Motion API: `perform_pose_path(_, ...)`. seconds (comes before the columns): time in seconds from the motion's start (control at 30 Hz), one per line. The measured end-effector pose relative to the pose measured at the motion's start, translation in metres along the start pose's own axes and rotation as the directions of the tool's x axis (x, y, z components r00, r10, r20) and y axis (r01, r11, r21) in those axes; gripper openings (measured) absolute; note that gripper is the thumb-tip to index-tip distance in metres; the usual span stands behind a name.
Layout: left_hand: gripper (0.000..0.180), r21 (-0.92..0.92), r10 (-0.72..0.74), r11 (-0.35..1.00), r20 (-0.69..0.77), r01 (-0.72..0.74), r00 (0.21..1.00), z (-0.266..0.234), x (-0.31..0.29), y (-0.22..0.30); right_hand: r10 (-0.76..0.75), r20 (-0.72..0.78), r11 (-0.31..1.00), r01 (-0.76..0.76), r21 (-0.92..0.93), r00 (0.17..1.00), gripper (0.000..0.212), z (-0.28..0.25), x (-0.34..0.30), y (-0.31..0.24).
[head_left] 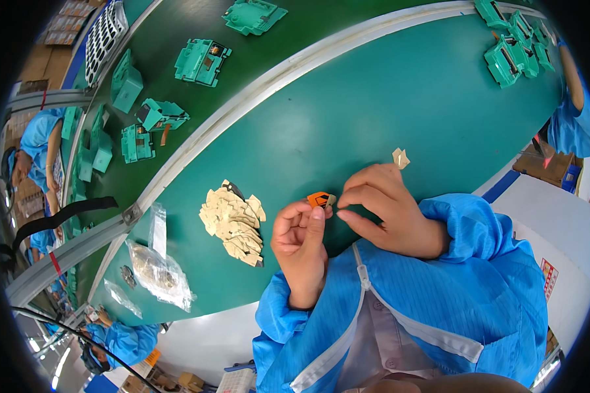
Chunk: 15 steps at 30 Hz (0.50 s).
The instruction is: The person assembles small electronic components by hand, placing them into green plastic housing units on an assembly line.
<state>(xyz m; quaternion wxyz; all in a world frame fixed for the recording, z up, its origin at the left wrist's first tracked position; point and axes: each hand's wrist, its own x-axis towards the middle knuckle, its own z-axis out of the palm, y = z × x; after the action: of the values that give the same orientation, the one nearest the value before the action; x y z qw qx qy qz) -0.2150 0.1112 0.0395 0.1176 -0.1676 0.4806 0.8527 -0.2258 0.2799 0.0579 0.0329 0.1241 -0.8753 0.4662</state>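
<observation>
My left hand (300,239) is closed, pinching a small flat orange-and-black piece (319,198) with a tan edge between thumb and fingers. Just right of that piece is my right hand (387,209), its thumb and index finger apart and nothing visible between them. A folded cream scrap (400,158) lies on the green table beyond my right hand. To the left of my hands is a heap of cream flat pieces (233,219), a few showing dark parts.
Clear plastic bags (157,270) of small parts lie at the left. Past a metal rail (242,92), green plastic housings (203,62) sit on a darker green surface. More housings (514,56) stand far right, beside another person's arm (572,82). Other blue-clad people are at left.
</observation>
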Motion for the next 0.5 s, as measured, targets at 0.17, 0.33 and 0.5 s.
perform_pose_path(0.17,0.014,0.058,0.066,0.996,-0.005,-0.065,0.998,0.001,-0.002,-0.008,0.070,-0.030,0.993,-0.067,0.097,0.997,0.018,0.013,-0.002,0.005)
perform_pose_path(0.33,0.017,0.225,0.179,0.959,-0.015,-0.171,0.984,0.005,-0.004,-0.007,0.064,-0.053,0.994,-0.059,0.096,0.997,0.017,0.015,-0.002,0.007)
perform_pose_path(0.5,0.016,0.355,0.218,0.913,-0.014,-0.199,0.976,0.006,-0.004,-0.009,0.051,-0.064,0.994,-0.044,0.100,0.997,0.016,0.017,-0.001,0.010)
